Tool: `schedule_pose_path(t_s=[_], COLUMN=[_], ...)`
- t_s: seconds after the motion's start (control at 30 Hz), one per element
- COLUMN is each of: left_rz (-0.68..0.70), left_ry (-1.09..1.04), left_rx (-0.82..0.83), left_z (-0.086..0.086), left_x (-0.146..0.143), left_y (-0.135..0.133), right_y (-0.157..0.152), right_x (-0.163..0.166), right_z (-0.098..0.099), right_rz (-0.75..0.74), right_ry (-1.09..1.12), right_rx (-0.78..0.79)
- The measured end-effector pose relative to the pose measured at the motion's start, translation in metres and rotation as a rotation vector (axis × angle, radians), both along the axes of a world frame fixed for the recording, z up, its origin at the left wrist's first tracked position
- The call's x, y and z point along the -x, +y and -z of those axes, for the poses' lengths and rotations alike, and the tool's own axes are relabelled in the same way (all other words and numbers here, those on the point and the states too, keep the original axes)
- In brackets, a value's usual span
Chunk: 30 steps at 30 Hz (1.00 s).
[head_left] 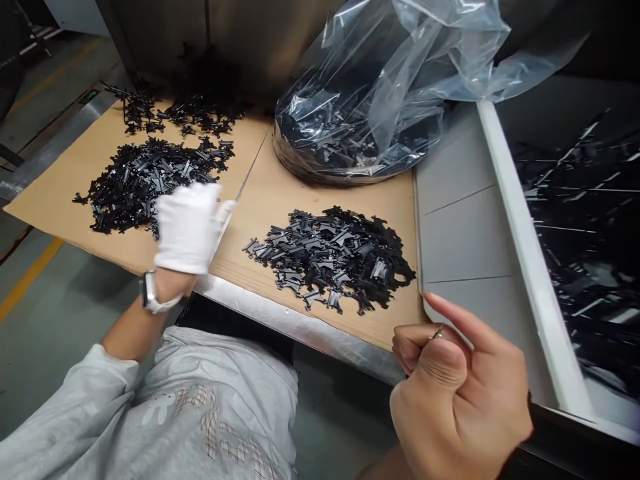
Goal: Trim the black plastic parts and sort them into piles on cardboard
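My left hand [187, 227] wears a white glove and is over the near right edge of a heap of small black plastic parts [145, 180]. Its thumb is held out to the side and the hand looks open, though slightly blurred; nothing shows in it. My bare right hand [460, 387] is at the table's right front corner, with the index finger stretched out. Thumb and another finger are pinched on a tiny shiny metallic thing [438, 332], too small to name. Left of that hand lies a second heap of black parts [335, 257], apart from it.
A clear plastic bag [360, 127] of black parts stands at the back of the cardboard-covered table [250, 233]. More black parts [185, 110] lie at the far left. On the right, a white-rimmed bin [530, 260] borders many dark parts. A metal edge [280, 313] runs along the front.
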State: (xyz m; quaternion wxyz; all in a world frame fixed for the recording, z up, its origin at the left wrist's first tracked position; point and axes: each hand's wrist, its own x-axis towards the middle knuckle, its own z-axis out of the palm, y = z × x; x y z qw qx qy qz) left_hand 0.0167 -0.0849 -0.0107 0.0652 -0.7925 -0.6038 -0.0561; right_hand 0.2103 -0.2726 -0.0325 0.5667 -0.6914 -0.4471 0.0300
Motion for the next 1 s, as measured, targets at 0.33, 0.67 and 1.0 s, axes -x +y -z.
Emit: schedule_pose_path(t_s=[0.33, 0.67, 1.0], left_rz=[-0.150, 0.392, 0.438], left_ry=[0.172, -0.433, -1.097], left_rx=[0.017, -0.268, 0.824], left_z=[0.007, -0.005, 0.001], left_x=[0.052, 0.013, -0.014], left_y=[0.031, -0.039, -0.081], right_y=[0.005, 0.034, 0.041], right_x=[0.005, 0.036, 0.029], right_z=[0.007, -0.008, -0.001], right_rz=[-0.050, -0.378, -0.535], right_ry=[0.063, 0.360, 0.608], right_rx=[0.115, 0.090, 0.059])
